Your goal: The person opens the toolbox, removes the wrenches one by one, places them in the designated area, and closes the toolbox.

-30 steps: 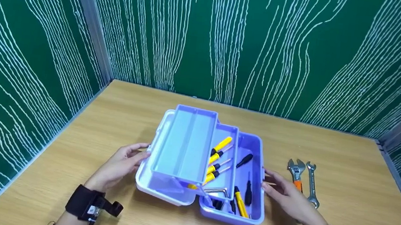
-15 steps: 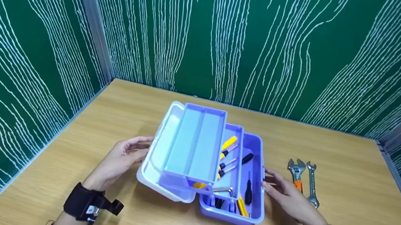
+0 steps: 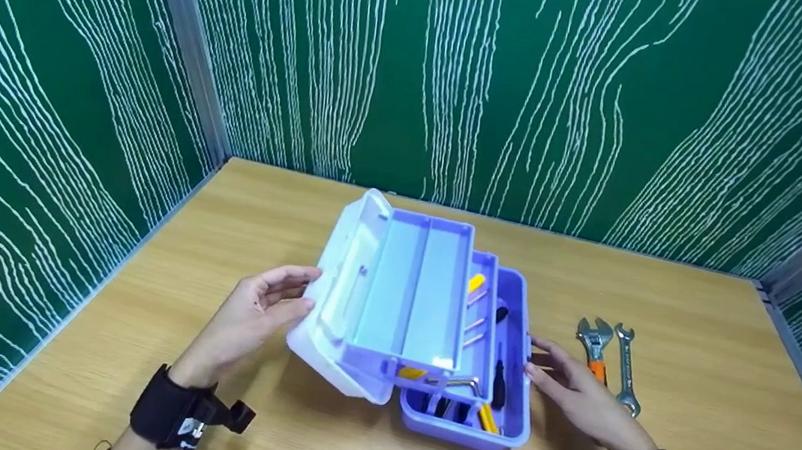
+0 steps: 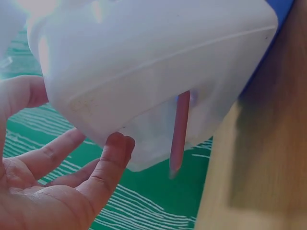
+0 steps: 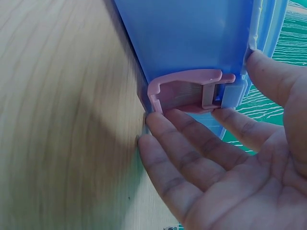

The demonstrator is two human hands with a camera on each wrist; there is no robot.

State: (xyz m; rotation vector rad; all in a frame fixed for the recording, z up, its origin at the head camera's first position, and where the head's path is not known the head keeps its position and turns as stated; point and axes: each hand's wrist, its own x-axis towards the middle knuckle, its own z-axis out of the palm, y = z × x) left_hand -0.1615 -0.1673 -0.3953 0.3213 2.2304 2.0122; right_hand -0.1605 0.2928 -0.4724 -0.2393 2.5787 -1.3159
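Toolbox (image 3: pixel 459 413) sits on the wooden table (image 3: pixel 686 439), between my two hands. My left hand (image 3: pixel 255 314) is spread, fingers straight, fingertips (image 4: pixel 117 143) pressing the outer face of the white lid (image 3: pixel 346 279), which stands tilted up on the toolbox's left side. My right hand (image 3: pixel 577 400) lies flat and spread against the toolbox's right wall, fingers (image 5: pixel 192 139) touching under the pink latch (image 5: pixel 184 88). Cantilever trays (image 3: pixel 412 294) fan out above the toolbox base, over yellow-handled screwdrivers (image 3: pixel 485 416). Right of the toolbox, just beyond my right hand, lie an adjustable wrench (image 3: pixel 593 341) and a spanner (image 3: pixel 625 367).
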